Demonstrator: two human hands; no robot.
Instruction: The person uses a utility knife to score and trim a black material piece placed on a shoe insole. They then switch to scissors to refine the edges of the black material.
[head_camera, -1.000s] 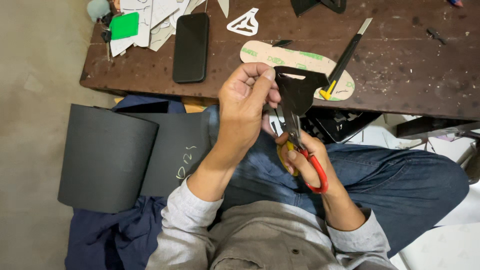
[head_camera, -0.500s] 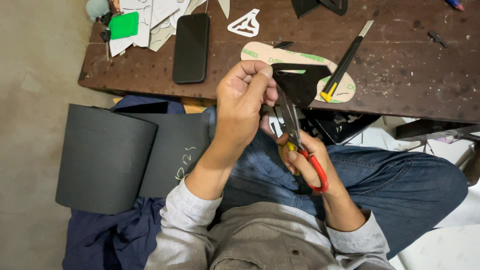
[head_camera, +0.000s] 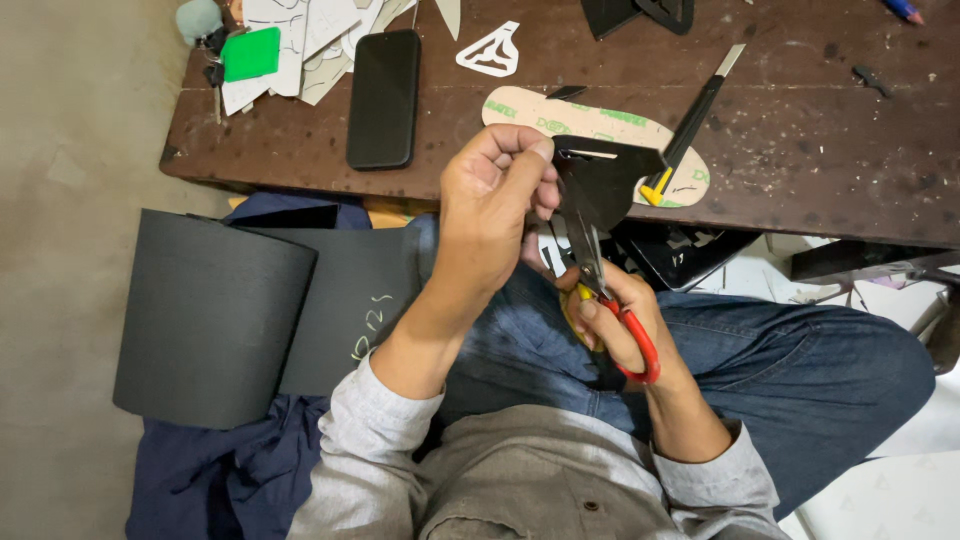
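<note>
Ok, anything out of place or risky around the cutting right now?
One thing: the utility knife lies on the table with its blade out, just beyond the black piece being cut. Paper scraps clutter the far-left corner.

We recorded a worn dark-brown wooden table (head_camera: 800, 150), scratched and spotted, spanning ten to three o'clock. A bare grey concrete floor (head_camera: 60, 300) filled nine o'clock. Pale flooring (head_camera: 880, 500) lay at five o'clock. Light was even and soft, without hard shadows.
</note>
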